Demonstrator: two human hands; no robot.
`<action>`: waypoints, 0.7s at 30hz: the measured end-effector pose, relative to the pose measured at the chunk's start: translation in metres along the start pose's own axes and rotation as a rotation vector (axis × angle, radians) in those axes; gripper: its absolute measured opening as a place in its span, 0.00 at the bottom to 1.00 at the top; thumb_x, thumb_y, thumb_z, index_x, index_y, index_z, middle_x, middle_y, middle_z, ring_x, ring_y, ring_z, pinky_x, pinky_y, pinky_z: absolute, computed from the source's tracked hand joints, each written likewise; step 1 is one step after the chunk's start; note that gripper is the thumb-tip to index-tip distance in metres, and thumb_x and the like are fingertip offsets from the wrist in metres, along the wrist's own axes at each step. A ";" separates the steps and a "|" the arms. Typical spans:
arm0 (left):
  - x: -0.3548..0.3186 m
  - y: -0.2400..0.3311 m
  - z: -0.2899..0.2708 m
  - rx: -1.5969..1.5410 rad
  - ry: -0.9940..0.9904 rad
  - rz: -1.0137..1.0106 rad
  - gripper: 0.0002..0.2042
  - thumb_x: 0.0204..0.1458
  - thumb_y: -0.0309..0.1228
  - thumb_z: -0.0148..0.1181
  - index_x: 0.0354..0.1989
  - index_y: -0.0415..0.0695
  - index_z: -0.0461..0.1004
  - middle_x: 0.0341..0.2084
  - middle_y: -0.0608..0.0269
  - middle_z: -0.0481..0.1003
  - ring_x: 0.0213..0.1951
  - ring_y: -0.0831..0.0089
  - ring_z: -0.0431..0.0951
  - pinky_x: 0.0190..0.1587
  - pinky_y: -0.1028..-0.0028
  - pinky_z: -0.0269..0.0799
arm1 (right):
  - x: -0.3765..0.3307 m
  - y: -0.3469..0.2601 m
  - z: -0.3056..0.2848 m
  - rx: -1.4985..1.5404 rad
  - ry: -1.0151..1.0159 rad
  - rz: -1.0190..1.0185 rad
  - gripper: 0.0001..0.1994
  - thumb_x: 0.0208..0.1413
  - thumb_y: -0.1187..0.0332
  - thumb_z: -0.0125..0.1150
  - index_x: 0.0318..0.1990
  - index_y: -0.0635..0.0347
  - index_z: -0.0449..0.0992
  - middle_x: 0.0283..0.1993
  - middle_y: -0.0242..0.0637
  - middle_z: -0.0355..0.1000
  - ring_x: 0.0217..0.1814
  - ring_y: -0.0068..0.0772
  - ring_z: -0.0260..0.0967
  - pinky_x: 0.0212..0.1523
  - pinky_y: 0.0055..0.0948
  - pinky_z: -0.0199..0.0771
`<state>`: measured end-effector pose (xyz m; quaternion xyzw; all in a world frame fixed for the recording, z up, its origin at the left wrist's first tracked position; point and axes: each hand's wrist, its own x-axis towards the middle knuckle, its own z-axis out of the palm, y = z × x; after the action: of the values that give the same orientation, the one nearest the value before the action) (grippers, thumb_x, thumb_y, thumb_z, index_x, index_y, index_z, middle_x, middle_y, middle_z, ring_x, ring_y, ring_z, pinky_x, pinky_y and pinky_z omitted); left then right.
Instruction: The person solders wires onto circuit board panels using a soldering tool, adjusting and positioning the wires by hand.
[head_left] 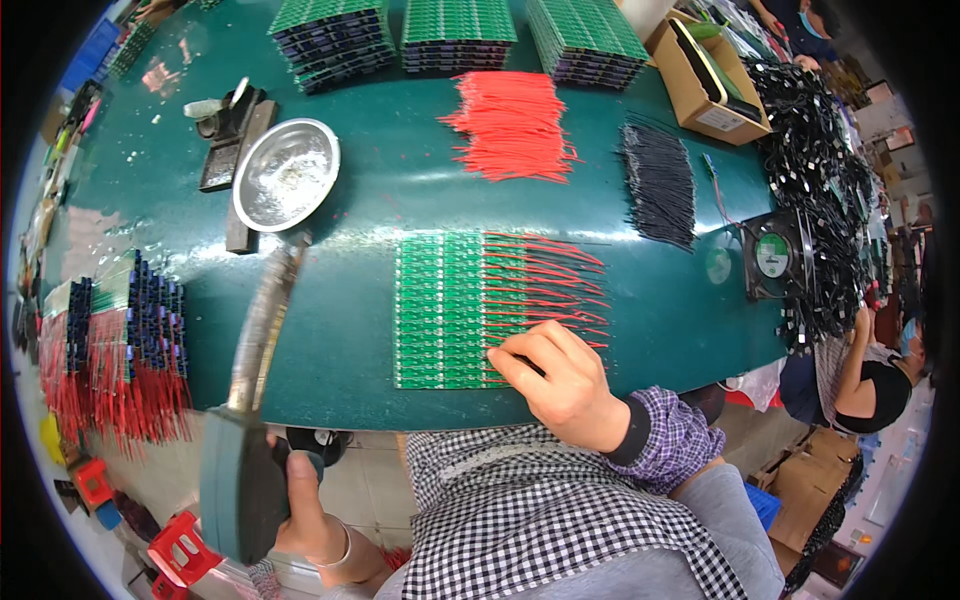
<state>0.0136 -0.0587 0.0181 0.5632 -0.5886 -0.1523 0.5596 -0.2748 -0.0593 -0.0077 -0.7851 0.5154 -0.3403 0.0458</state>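
Note:
My left hand is wrapped round the handle of a dark green soldering gun. Its long metal front part points up over the table, slightly blurred. A green circuit board panel with rows of small boards lies flat before me. From its right half a column of red wires sticks out to the right. Bent over the panel's lower right part, my right hand has its thumb and forefinger pinched at the board. Something dark shows under the fingers, but what they hold is too small to make out.
A metal bowl leans on a dark stand at left. Behind the panel lie red wires and black wires. Stacked panels stand at the back. Wired boards sit at left, a fan and black cables at right.

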 end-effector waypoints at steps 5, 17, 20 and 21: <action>0.033 0.004 0.013 -0.014 0.278 0.066 0.18 0.54 0.22 0.65 0.51 0.27 0.72 0.42 0.49 0.77 0.34 0.73 0.75 0.34 0.74 0.72 | -0.002 -0.001 -0.001 0.020 -0.010 0.003 0.16 0.38 0.79 0.63 0.39 0.69 0.81 0.36 0.39 0.74 0.35 0.37 0.71 0.32 0.31 0.75; 0.020 0.019 0.028 -0.303 -0.065 -0.405 0.19 0.48 0.16 0.67 0.50 0.31 0.75 0.36 0.56 0.79 0.22 0.79 0.73 0.24 0.79 0.66 | -0.002 0.002 0.002 0.030 0.012 -0.007 0.17 0.36 0.78 0.64 0.39 0.69 0.80 0.36 0.40 0.74 0.35 0.37 0.72 0.32 0.31 0.75; -0.018 -0.001 0.001 -0.238 -0.265 -0.398 0.24 0.43 0.13 0.63 0.53 0.32 0.73 0.39 0.52 0.79 0.21 0.80 0.71 0.20 0.81 0.63 | -0.003 0.003 0.000 0.027 0.011 0.005 0.17 0.36 0.78 0.64 0.39 0.69 0.80 0.36 0.40 0.74 0.35 0.37 0.72 0.33 0.30 0.76; -0.025 0.005 -0.002 -0.228 -0.285 -0.499 0.24 0.41 0.14 0.65 0.51 0.32 0.74 0.38 0.53 0.79 0.21 0.79 0.71 0.20 0.81 0.64 | -0.004 0.003 0.002 0.030 0.014 0.002 0.17 0.36 0.78 0.64 0.39 0.69 0.80 0.36 0.40 0.74 0.35 0.37 0.72 0.33 0.30 0.76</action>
<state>0.0063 -0.0351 0.0109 0.5969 -0.4838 -0.4278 0.4761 -0.2773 -0.0584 -0.0123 -0.7816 0.5113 -0.3532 0.0542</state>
